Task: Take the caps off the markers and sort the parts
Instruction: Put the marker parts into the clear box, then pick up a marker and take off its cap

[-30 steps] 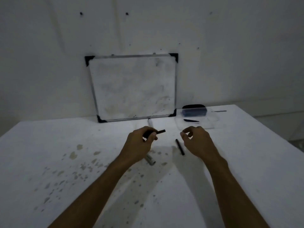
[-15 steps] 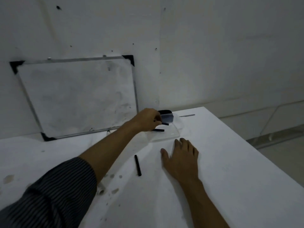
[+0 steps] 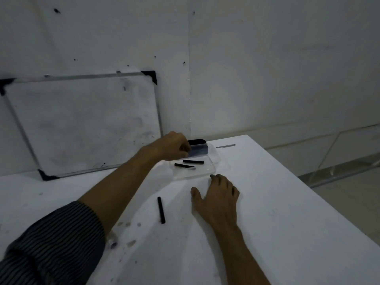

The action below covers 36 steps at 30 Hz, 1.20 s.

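1. The left hand (image 3: 174, 146) is over the far left corner of the clear plastic tray (image 3: 213, 156); its fingers are curled in, and I cannot tell if they pinch anything; if they let go of a part too high, it could bounce off the hard tray and roll away.
2. The right hand (image 3: 219, 197) lies flat on the white table (image 3: 287, 212), fingers a little spread, holding nothing; its fingertips are just beside the near edge of the tray, so a small push could slide the light tray.
3. Two black marker parts (image 3: 190, 163) lie inside the tray, near each other but apart; they look thin, smooth and hard.
4. One black marker piece (image 3: 161, 209) lies on the table, left of the right hand; it is round and straight, so a bump from an arm could make it roll.
5. A dark box-like thing (image 3: 198, 150) sits at the far end of the tray; it is too dim to name.
6. A whiteboard (image 3: 82, 124) with a thin metal frame leans on the wall; the table has small dull stains (image 3: 128, 233).
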Each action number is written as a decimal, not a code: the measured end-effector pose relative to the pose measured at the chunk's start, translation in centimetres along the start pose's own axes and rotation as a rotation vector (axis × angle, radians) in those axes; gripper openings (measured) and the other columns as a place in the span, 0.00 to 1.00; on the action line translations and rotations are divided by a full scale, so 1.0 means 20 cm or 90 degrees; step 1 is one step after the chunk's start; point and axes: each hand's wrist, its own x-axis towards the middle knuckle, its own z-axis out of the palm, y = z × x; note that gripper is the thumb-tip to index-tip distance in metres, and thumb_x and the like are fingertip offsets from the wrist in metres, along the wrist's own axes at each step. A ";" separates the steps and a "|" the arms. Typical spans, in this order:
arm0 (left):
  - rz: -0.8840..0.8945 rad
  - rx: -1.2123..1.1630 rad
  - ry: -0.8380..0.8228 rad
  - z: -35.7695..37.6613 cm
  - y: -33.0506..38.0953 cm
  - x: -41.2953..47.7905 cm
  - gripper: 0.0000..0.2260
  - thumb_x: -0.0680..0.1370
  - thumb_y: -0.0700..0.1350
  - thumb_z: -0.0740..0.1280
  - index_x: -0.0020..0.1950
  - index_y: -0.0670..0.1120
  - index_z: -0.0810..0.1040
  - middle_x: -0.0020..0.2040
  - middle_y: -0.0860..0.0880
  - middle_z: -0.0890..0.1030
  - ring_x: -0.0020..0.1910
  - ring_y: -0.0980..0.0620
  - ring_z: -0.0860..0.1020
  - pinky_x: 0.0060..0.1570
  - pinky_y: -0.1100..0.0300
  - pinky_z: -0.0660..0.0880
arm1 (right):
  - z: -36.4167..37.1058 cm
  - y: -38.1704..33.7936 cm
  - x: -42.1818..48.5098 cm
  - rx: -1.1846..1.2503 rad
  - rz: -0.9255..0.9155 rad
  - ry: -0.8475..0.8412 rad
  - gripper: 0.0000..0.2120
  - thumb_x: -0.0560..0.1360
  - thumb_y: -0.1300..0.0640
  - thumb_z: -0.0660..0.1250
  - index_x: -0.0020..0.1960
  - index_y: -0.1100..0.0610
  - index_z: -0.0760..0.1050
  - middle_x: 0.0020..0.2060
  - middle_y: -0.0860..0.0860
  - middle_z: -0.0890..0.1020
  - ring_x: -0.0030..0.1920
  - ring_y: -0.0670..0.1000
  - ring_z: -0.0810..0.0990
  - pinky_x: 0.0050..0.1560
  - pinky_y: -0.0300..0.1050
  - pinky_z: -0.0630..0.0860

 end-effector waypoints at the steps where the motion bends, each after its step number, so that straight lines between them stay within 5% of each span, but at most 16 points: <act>1: 0.001 -0.027 0.010 -0.04 -0.01 -0.07 0.12 0.80 0.42 0.71 0.63 0.43 0.84 0.58 0.45 0.86 0.53 0.51 0.84 0.56 0.61 0.77 | -0.02 -0.01 0.00 0.039 0.004 -0.004 0.33 0.77 0.36 0.62 0.74 0.56 0.68 0.71 0.53 0.73 0.72 0.55 0.69 0.74 0.53 0.59; 5: -0.020 -0.113 0.073 -0.12 -0.06 -0.45 0.11 0.81 0.48 0.71 0.62 0.48 0.84 0.56 0.50 0.87 0.44 0.63 0.80 0.49 0.69 0.77 | -0.09 -0.04 -0.03 0.189 0.004 -0.043 0.22 0.78 0.44 0.68 0.69 0.53 0.74 0.61 0.50 0.80 0.63 0.52 0.78 0.71 0.51 0.69; 9: -0.052 -0.168 0.107 -0.06 -0.09 -0.93 0.09 0.80 0.51 0.70 0.59 0.53 0.85 0.52 0.56 0.86 0.44 0.64 0.82 0.42 0.76 0.74 | -0.13 -0.07 -0.12 0.277 0.013 -0.064 0.16 0.77 0.51 0.70 0.63 0.52 0.78 0.54 0.48 0.82 0.56 0.49 0.81 0.65 0.51 0.76; 14: -0.087 -0.200 0.178 0.13 -0.20 -1.45 0.08 0.81 0.51 0.69 0.60 0.56 0.82 0.53 0.59 0.83 0.51 0.65 0.79 0.50 0.70 0.73 | -0.10 -0.25 -0.36 0.350 -0.007 -0.048 0.12 0.79 0.55 0.69 0.62 0.53 0.80 0.56 0.51 0.81 0.56 0.49 0.80 0.56 0.39 0.74; 20: -0.137 -0.179 0.329 0.33 -0.38 -1.79 0.11 0.81 0.47 0.68 0.64 0.51 0.80 0.55 0.54 0.80 0.55 0.56 0.77 0.55 0.62 0.73 | 0.07 -0.66 -0.67 0.214 -0.167 -0.108 0.20 0.76 0.43 0.70 0.64 0.51 0.78 0.56 0.49 0.80 0.58 0.45 0.74 0.65 0.47 0.72; 23: -0.139 -0.175 0.392 0.34 -0.41 -1.82 0.13 0.81 0.46 0.68 0.66 0.50 0.78 0.56 0.53 0.79 0.56 0.54 0.76 0.57 0.55 0.74 | 0.15 -0.79 -0.75 0.107 -0.165 -0.123 0.26 0.75 0.39 0.68 0.66 0.55 0.78 0.59 0.53 0.78 0.58 0.54 0.79 0.61 0.52 0.76; 25: -0.136 -0.197 0.428 0.33 -0.42 -1.81 0.14 0.81 0.44 0.69 0.67 0.49 0.78 0.56 0.53 0.78 0.57 0.54 0.75 0.58 0.53 0.74 | 0.19 -0.82 -0.77 0.061 -0.167 -0.105 0.20 0.78 0.45 0.67 0.62 0.56 0.79 0.56 0.55 0.79 0.54 0.57 0.80 0.57 0.52 0.77; 32: -0.033 -0.036 0.460 0.34 -0.43 -1.80 0.24 0.80 0.51 0.70 0.76 0.49 0.73 0.73 0.50 0.76 0.74 0.48 0.70 0.72 0.52 0.63 | 0.12 -0.78 -0.73 0.206 -0.183 -0.078 0.13 0.82 0.51 0.64 0.61 0.56 0.80 0.53 0.53 0.79 0.44 0.45 0.75 0.40 0.24 0.66; 36: 0.040 -0.056 0.472 0.32 -0.38 -1.77 0.27 0.80 0.54 0.69 0.76 0.45 0.72 0.74 0.48 0.76 0.78 0.47 0.67 0.78 0.48 0.60 | 0.04 -0.72 -0.74 0.211 -0.266 -0.146 0.14 0.82 0.49 0.65 0.63 0.52 0.80 0.52 0.49 0.80 0.45 0.43 0.78 0.47 0.28 0.72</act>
